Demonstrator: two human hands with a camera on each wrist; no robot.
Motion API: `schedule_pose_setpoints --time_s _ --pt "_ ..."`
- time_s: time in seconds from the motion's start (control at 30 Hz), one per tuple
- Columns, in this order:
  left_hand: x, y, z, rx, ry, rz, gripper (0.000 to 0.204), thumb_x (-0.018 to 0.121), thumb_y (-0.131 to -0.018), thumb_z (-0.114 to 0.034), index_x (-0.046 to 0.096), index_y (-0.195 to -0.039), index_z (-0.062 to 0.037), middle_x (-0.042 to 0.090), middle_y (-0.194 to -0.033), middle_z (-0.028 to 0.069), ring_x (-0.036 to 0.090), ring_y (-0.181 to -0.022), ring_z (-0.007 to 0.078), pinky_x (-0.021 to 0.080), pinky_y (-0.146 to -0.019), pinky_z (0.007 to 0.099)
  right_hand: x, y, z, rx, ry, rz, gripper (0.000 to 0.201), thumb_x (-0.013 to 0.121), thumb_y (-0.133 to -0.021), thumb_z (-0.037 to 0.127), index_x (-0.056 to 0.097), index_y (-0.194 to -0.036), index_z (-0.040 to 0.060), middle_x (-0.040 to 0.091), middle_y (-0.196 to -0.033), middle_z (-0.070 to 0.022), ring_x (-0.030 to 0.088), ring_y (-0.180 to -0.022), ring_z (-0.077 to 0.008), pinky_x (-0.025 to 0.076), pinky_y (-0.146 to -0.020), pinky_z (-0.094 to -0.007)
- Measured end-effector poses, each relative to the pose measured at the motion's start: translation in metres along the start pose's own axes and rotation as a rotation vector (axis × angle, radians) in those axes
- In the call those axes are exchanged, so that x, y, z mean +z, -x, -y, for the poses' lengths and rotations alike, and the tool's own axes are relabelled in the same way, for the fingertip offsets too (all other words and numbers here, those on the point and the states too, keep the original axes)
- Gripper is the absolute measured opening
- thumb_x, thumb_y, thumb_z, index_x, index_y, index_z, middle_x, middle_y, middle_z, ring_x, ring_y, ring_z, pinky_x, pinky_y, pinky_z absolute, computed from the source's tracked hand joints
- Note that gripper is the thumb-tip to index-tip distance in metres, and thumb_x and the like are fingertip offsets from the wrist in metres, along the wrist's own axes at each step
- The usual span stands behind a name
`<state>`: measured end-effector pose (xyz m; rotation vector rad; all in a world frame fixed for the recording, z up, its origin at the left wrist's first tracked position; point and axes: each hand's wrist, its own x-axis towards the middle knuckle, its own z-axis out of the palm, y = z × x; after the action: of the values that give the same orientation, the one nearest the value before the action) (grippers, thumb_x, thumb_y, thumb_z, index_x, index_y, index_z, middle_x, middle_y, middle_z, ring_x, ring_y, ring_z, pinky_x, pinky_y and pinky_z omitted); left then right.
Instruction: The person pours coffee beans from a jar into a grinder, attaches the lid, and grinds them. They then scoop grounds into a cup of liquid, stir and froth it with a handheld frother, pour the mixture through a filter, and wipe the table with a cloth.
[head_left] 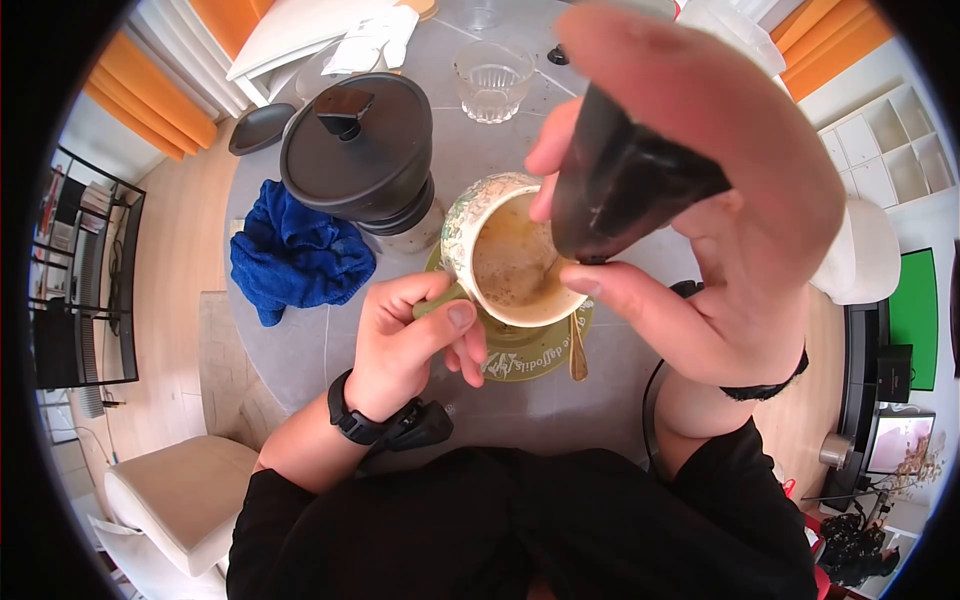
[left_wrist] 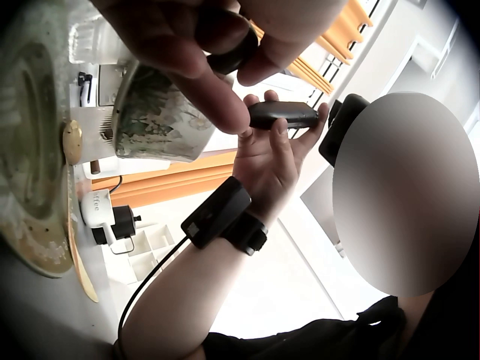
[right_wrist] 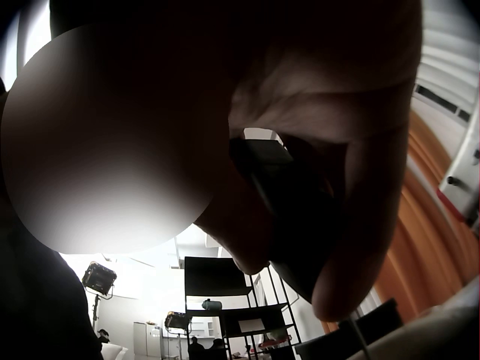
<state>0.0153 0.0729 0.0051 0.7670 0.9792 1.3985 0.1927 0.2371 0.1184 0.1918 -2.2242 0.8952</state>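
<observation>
From where I stand, the person's left grip (head_left: 405, 335) is clamped on the green handle (head_left: 438, 300) of a patterned mug (head_left: 457, 238), thumb laid over the top. The right grip (head_left: 770, 175) is closed round a black handheld device (head_left: 625, 180), held above the mug. A thin stem (right_wrist: 358, 337) shows at the device's lower end in the right wrist view; I can't tell how far it reaches into the frothy brown drink (head_left: 508, 262) in the mug.

Beneath the mug, and clear of it, sits a green plate (head_left: 510, 350) with lettering on its rim, a golden spoon (head_left: 577, 352) lying across its edge. Left of the mug on the grey tabletop (head_left: 300, 365) is a crumpled blue cloth (head_left: 295, 255); beyond the mug to the left stands a black-lidded container (head_left: 350, 165), and straight beyond it a clear glass (head_left: 493, 85).
</observation>
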Motion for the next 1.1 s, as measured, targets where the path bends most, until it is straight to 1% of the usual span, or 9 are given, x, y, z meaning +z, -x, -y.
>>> schedule_pose_setpoints --time_s 0.17,0.27,0.37,0.9,1.0,1.03,1.07,1.1 --pt "0.0 -0.001 0.002 0.027 0.03 0.011 0.027 0.058 -0.099 -0.017 0.057 -0.075 -0.004 0.07 -0.07 0.0111 0.067 -0.052 0.018 0.045 -0.045 0.0225 -0.005 0.0 -0.001 -0.005 0.011 0.022 0.059 0.074 -0.073 -0.004 0.05 -0.126 -0.0134 0.064 -0.109 -0.0233 0.069 -0.092 -0.025 0.057 -0.075 -0.0329" --pt "0.001 -0.002 0.002 -0.001 0.02 -0.007 0.028 0.058 -0.1 -0.019 0.059 -0.076 -0.0034 0.07 -0.07 0.0111 0.067 -0.051 0.0182 0.045 -0.045 0.0226 -0.002 -0.001 0.001 -0.007 0.017 0.036 0.059 0.074 -0.073 -0.004 0.05 -0.126 -0.0133 0.064 -0.109 -0.0232 0.069 -0.092 -0.025 0.057 -0.075 -0.0329" --pt "0.001 -0.001 0.001 0.007 0.026 -0.004 0.028 0.057 -0.1 -0.019 0.059 -0.077 -0.0031 0.07 -0.07 0.0111 0.067 -0.051 0.0181 0.045 -0.045 0.0227 -0.005 -0.001 0.002 -0.009 0.023 0.051 0.059 0.074 -0.073 -0.004 0.05 -0.126 -0.0131 0.064 -0.109 -0.0231 0.069 -0.092 -0.025 0.057 -0.075 -0.0329" --pt "-0.001 -0.001 0.005 0.051 0.044 0.03 0.027 0.058 -0.098 -0.013 0.055 -0.073 -0.0051 0.07 -0.07 0.0119 0.068 -0.051 0.0189 0.046 -0.044 0.0225 -0.014 -0.006 -0.003 -0.021 0.052 0.132 0.057 0.074 -0.074 -0.003 0.051 -0.125 -0.0125 0.064 -0.11 -0.0225 0.069 -0.092 -0.0249 0.057 -0.076 -0.0331" --pt "-0.002 -0.001 0.005 0.062 0.047 0.044 0.027 0.058 -0.098 -0.012 0.054 -0.073 -0.0051 0.07 -0.07 0.0124 0.068 -0.052 0.0192 0.046 -0.044 0.0226 -0.004 -0.005 0.005 -0.024 0.058 0.147 0.057 0.074 -0.074 -0.003 0.051 -0.125 -0.0123 0.064 -0.11 -0.0223 0.069 -0.092 -0.0249 0.057 -0.076 -0.0331" --pt "-0.002 -0.001 0.005 0.067 0.046 0.046 0.026 0.058 -0.098 -0.012 0.054 -0.073 -0.005 0.07 -0.07 0.0125 0.068 -0.052 0.0193 0.046 -0.043 0.0226 -0.017 -0.011 0.001 -0.025 0.06 0.152 0.057 0.074 -0.074 -0.002 0.051 -0.125 -0.0123 0.064 -0.11 -0.0223 0.069 -0.092 -0.0249 0.057 -0.076 -0.0331" --pt "-0.002 -0.001 0.005 0.072 0.045 0.048 0.026 0.058 -0.098 -0.013 0.053 -0.073 -0.0048 0.07 -0.07 0.0127 0.068 -0.052 0.0194 0.045 -0.043 0.0225 -0.004 -0.005 0.006 -0.026 0.062 0.157 0.056 0.074 -0.074 -0.002 0.051 -0.125 -0.0123 0.064 -0.11 -0.0223 0.069 -0.092 -0.0249 0.057 -0.076 -0.0331" --pt "-0.002 -0.001 0.005 0.072 0.045 0.048 0.026 0.058 -0.098 -0.013 0.053 -0.073 -0.0048 0.07 -0.07 0.0127 0.068 -0.052 0.0194 0.045 -0.043 0.0225 -0.007 -0.005 0.005 -0.027 0.064 0.162 0.056 0.074 -0.074 -0.002 0.051 -0.125 -0.0122 0.064 -0.11 -0.0222 0.069 -0.093 -0.0249 0.057 -0.076 -0.0331"
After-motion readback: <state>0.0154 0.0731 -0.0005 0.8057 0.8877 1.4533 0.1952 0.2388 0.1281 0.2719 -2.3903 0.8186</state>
